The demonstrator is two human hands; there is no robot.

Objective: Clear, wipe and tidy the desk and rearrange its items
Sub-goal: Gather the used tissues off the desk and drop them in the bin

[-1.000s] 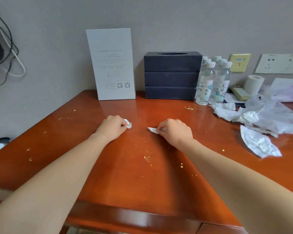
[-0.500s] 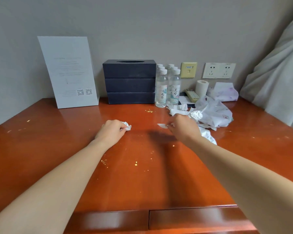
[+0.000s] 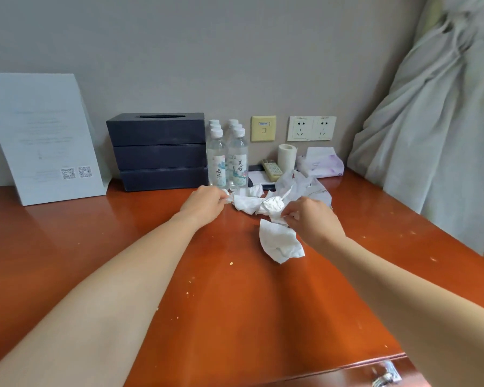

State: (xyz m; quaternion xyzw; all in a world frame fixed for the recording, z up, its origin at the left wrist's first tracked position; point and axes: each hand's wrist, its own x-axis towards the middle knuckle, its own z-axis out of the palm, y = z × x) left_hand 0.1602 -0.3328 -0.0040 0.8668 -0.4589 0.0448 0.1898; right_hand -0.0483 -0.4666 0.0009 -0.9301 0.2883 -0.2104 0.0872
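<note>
Far centre of the table, two front water bottles. The left bottle point(image 3: 217, 160) has a label with vertical brush-style Chinese characters, apparently 无界. The right bottle point(image 3: 238, 160) has a label that reads 美好. Far left, a standing card point(image 3: 44, 135) shows two QR codes point(image 3: 76, 172) low on its face; its printed lines are too faint to read. Yellow wall plate point(image 3: 263, 128): small blue label, illegible.
</note>
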